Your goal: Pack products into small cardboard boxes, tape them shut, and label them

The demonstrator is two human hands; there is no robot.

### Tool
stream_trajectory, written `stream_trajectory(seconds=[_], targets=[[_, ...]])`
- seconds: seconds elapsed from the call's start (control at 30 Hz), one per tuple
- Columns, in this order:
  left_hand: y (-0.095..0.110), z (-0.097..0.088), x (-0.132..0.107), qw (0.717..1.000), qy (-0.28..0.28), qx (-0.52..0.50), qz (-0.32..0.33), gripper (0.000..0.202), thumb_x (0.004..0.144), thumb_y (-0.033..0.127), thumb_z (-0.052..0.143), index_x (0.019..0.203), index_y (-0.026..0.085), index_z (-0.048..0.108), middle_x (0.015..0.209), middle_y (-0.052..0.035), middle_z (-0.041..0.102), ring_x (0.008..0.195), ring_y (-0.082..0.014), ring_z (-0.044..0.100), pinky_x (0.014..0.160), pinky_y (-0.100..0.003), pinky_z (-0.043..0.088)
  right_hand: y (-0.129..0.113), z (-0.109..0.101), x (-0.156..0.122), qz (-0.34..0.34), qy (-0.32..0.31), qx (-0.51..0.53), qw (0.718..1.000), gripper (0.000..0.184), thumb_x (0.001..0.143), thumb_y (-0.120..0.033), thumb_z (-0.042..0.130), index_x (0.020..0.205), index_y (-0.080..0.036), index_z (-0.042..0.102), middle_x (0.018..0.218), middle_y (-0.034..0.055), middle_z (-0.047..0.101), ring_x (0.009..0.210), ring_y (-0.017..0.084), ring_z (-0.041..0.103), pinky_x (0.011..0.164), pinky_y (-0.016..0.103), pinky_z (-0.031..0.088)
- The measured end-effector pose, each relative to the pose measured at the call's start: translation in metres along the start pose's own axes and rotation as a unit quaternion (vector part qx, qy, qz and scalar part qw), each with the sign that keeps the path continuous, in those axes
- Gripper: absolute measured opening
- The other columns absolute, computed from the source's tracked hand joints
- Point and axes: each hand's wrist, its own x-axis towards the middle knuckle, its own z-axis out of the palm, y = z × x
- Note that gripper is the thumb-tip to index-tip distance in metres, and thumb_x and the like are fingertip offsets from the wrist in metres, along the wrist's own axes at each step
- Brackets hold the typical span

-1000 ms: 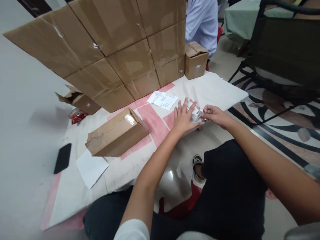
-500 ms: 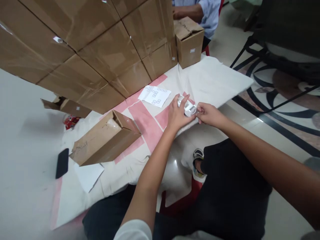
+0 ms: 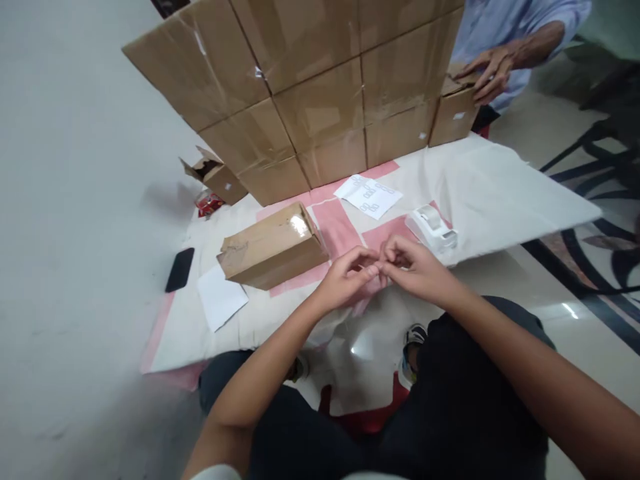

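Observation:
My left hand [image 3: 347,273] and my right hand [image 3: 413,265] meet fingertip to fingertip above the near edge of the white and pink cloth [image 3: 480,193]. Both are closed in a pinch on something too small to make out, perhaps a strip of tape. A white tape dispenser [image 3: 431,229] lies on the cloth just beyond my right hand, untouched. A small brown cardboard box [image 3: 273,247] lies on its side to the left of my left hand. A white sheet of printed labels [image 3: 369,196] lies further back.
A wall of stacked, taped cartons [image 3: 320,87] stands at the back. Another person's hand [image 3: 487,70] rests on a small carton [image 3: 453,113] at the right. An open box [image 3: 215,177], a black phone [image 3: 179,269] and a white paper [image 3: 220,303] lie at the left.
Both my hands have left the tape dispenser and come together nearer to me in a pinch. The view has swung, and another person's hand now rests on the small carton.

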Motion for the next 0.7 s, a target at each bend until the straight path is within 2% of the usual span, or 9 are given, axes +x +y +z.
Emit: stream_trajectory(seconds=[0.07,0.13,0.27,0.33,0.43,0.5,0.57,0.63,0.7], targets=[[0.003,-0.019,-0.024,0.996,0.052,0.079,0.002,0.041,0.096,0.06,0.057,0.09,0.02,0.063,0.085,-0.0037,0.071,0.081,-0.0172,0.068,0.074,-0.028,0.055,0.002,0.023,0.012,0.002,-0.035,-0.023,0.999,0.031,0.091,-0.034,0.069,0.08,-0.024,0.042,0.072,-0.0051,0.047,0.059,0.012,0.053,0.056,0.027,0.041],[0.001,-0.034,-0.041,0.987,0.089,0.135,0.014,0.036,0.1,0.052,0.053,0.083,0.021,0.062,0.076,-0.0013,0.067,0.072,-0.0153,0.064,0.069,-0.027,0.052,0.005,0.043,0.023,0.011,-0.056,-0.038,0.998,0.032,0.091,-0.037,0.068,0.079,-0.024,0.041,0.069,-0.006,0.045,0.055,0.011,0.048,0.053,0.026,0.037],[-0.01,-0.053,-0.063,0.955,0.171,0.237,0.058,0.027,0.101,0.039,0.054,0.084,0.022,0.064,0.08,-0.0033,0.067,0.076,-0.0173,0.06,0.073,-0.032,0.046,0.011,0.07,0.042,0.039,-0.035,-0.129,0.99,0.037,0.087,-0.046,0.07,0.083,-0.025,0.04,0.069,-0.0045,0.053,0.058,0.014,0.052,0.055,0.027,0.038],[-0.014,-0.064,-0.072,0.934,0.218,0.272,0.076,0.024,0.1,0.035,0.054,0.083,0.021,0.063,0.08,-0.0037,0.066,0.074,-0.0171,0.058,0.071,-0.032,0.044,0.014,0.075,0.049,0.063,-0.001,-0.26,0.964,0.039,0.083,-0.05,0.073,0.086,-0.025,0.043,0.068,-0.0025,0.056,0.062,0.02,0.057,0.058,0.03,0.039],[-0.012,-0.092,-0.086,0.907,0.308,0.275,0.087,0.023,0.103,0.031,0.047,0.086,0.021,0.059,0.079,-0.0024,0.063,0.071,-0.015,0.057,0.067,-0.03,0.042,0.009,0.076,0.061,0.077,0.05,-0.429,0.899,0.035,0.083,-0.049,0.071,0.091,-0.025,0.047,0.064,0.0001,0.058,0.061,0.025,0.059,0.057,0.033,0.037],[-0.006,-0.118,-0.095,0.892,0.349,0.271,0.097,0.022,0.105,0.031,0.045,0.088,0.022,0.057,0.079,-0.0012,0.061,0.071,-0.0144,0.057,0.067,-0.029,0.043,-0.002,0.076,0.075,-0.012,0.089,-0.479,0.873,0.025,0.09,-0.046,0.063,0.091,-0.024,0.052,0.073,0.0058,0.065,0.07,0.028,0.063,0.063,0.037,0.042],[-0.001,-0.144,-0.102,0.888,0.347,0.279,0.116,0.023,0.105,0.031,0.046,0.086,0.022,0.055,0.078,-0.0003,0.06,0.073,-0.0147,0.057,0.069,-0.03,0.045,-0.017,0.083,0.097,-0.145,0.094,-0.503,0.847,0.021,0.096,-0.042,0.053,0.097,-0.021,0.058,0.094,0.0133,0.07,0.09,0.032,0.066,0.077,0.042,0.047],[0.001,-0.167,-0.108,0.883,0.321,0.314,0.137,0.024,0.104,0.03,0.046,0.083,0.023,0.055,0.081,-0.0013,0.062,0.08,-0.0166,0.059,0.076,-0.033,0.047,-0.029,0.096,0.121,-0.239,0.028,-0.527,0.815,0.032,0.099,-0.041,0.05,0.114,-0.016,0.063,0.119,0.0188,0.069,0.115,0.036,0.061,0.096,0.047,0.046],[0.002,-0.185,-0.108,0.87,0.299,0.365,0.144,0.024,0.102,0.03,0.049,0.081,0.023,0.056,0.094,-0.0039,0.068,0.094,-0.0203,0.059,0.09,-0.04,0.048,-0.033,0.114,0.143,-0.268,-0.072,-0.55,0.787,0.047,0.1,-0.045,0.05,0.132,-0.012,0.061,0.139,0.0201,0.062,0.131,0.039,0.053,0.108,0.053,0.038]])
